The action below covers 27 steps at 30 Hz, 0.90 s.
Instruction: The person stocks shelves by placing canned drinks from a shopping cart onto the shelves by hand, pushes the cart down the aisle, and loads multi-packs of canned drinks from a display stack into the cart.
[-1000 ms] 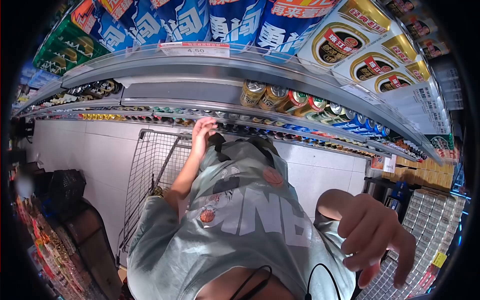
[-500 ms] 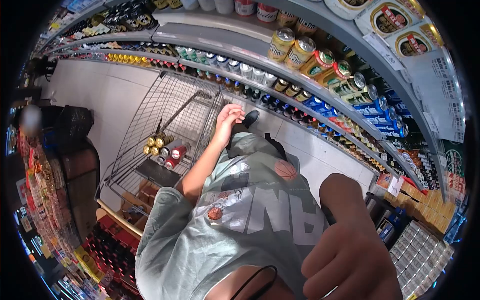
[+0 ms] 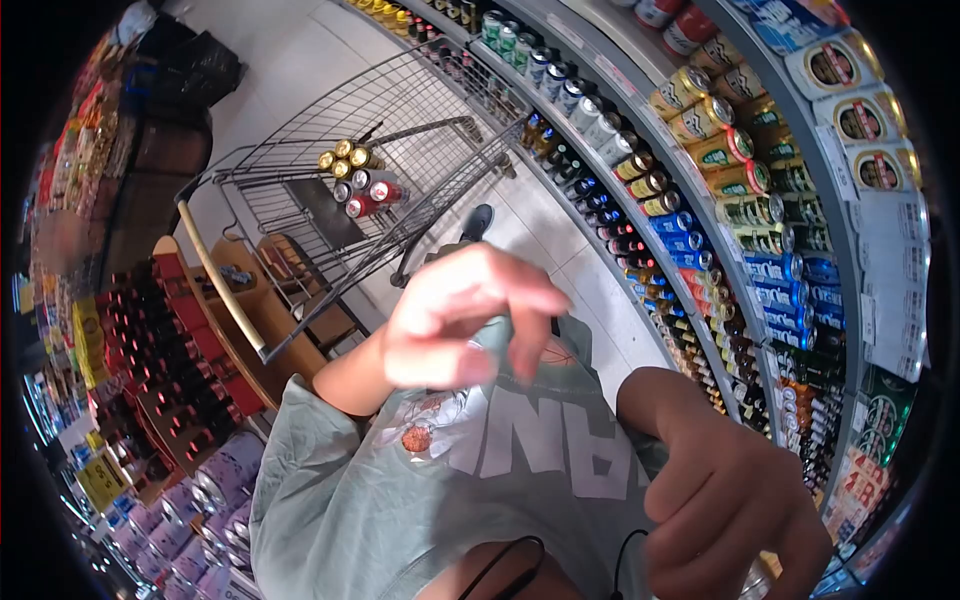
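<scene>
My left hand (image 3: 470, 315) is raised in front of the shirt, blurred, with bent fingers apart and nothing seen in them. Beyond it stands a wire shopping cart (image 3: 405, 85) with a pale handle bar. Several gold-topped cans (image 3: 345, 155) and red-and-silver cans (image 3: 370, 197) lie together in the cart. My right hand (image 3: 730, 505) is low at the right, its fingers curled downward. A small pale gold patch shows beside those fingers; whether it is something held or something behind I cannot make out.
Shelves of beer cans (image 3: 720, 150) and bottles curve along the right side. White multipacks (image 3: 860, 120) fill the upper shelf. At left stand a wooden rack of dark bottles (image 3: 165, 370) and stacked purple-and-white packs (image 3: 190, 520). Pale floor tiles (image 3: 300, 60) run beyond the cart.
My left hand has come up closer to the camera, its fingers spreading. The view has turned, so the shelves sit further right and the cart higher. My right hand stays low with curled fingers.
</scene>
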### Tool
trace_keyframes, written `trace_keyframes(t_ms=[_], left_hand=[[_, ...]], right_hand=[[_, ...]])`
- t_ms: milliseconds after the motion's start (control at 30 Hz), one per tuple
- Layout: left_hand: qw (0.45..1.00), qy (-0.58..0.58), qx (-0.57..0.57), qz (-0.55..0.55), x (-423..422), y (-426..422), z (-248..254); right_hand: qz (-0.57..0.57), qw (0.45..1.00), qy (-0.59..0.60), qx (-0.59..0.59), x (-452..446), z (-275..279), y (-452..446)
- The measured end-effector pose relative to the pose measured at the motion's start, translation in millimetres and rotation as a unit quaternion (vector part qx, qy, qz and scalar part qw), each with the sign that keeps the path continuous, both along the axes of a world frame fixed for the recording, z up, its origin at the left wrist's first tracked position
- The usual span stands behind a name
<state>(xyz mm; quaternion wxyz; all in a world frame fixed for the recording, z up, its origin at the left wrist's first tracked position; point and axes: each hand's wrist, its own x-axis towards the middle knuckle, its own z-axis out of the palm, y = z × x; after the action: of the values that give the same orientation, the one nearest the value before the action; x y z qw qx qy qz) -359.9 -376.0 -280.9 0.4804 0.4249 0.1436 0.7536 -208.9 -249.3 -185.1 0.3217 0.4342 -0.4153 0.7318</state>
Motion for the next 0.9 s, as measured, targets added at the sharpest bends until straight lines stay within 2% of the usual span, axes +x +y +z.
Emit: trace_keyframes(t_ms=[33, 100, 167, 233, 333, 433, 633, 700, 867, 900], left_hand=[[0.998, -0.004, 0.060, -0.004, 0.0, -10.7, 22.3], [0.994, -0.010, 0.112, -0.010, 0.9, -26.7, 42.0], [0.990, -0.020, 0.137, -0.004, -1.4, -40.0, 45.2], [0.988, -0.029, 0.152, 0.013, -8.3, -51.5, 43.4], [0.986, -0.045, 0.152, 0.043, -27.3, -69.3, 39.1], [0.984, -0.080, 0.143, 0.068, -52.3, -88.4, 34.3], [0.976, -0.129, 0.151, 0.084, -136.1, -116.8, 16.5], [0.974, -0.142, 0.150, 0.098, -167.8, -124.7, 4.5], [0.961, -0.178, 0.155, 0.142, -245.2, -134.1, -30.9], [0.959, -0.186, 0.153, 0.153, -258.4, -135.8, -37.0]], right_hand=[[0.019, 1.000, -0.002, 0.002, -4.6, -2.0, 1.7], [-0.028, 0.999, -0.038, 0.019, -17.4, -8.4, 3.4], [-0.135, 0.981, -0.140, -0.012, -25.7, -21.6, 0.5], [-0.121, 0.970, -0.209, -0.031, -43.8, -49.0, 2.3], [-0.130, 0.926, -0.336, -0.116, -79.7, -81.2, -15.2], [-0.089, 0.878, -0.446, -0.151, -130.2, -108.9, -31.4], [-0.010, 0.803, -0.592, -0.067, -238.2, -172.0, -56.5], [-0.017, 0.764, -0.644, -0.029, -277.3, -196.7, -68.1], [0.012, 0.718, -0.696, 0.021, -366.9, -280.3, -87.5], [0.009, 0.689, -0.723, 0.052, -385.2, -301.6, -90.6]])
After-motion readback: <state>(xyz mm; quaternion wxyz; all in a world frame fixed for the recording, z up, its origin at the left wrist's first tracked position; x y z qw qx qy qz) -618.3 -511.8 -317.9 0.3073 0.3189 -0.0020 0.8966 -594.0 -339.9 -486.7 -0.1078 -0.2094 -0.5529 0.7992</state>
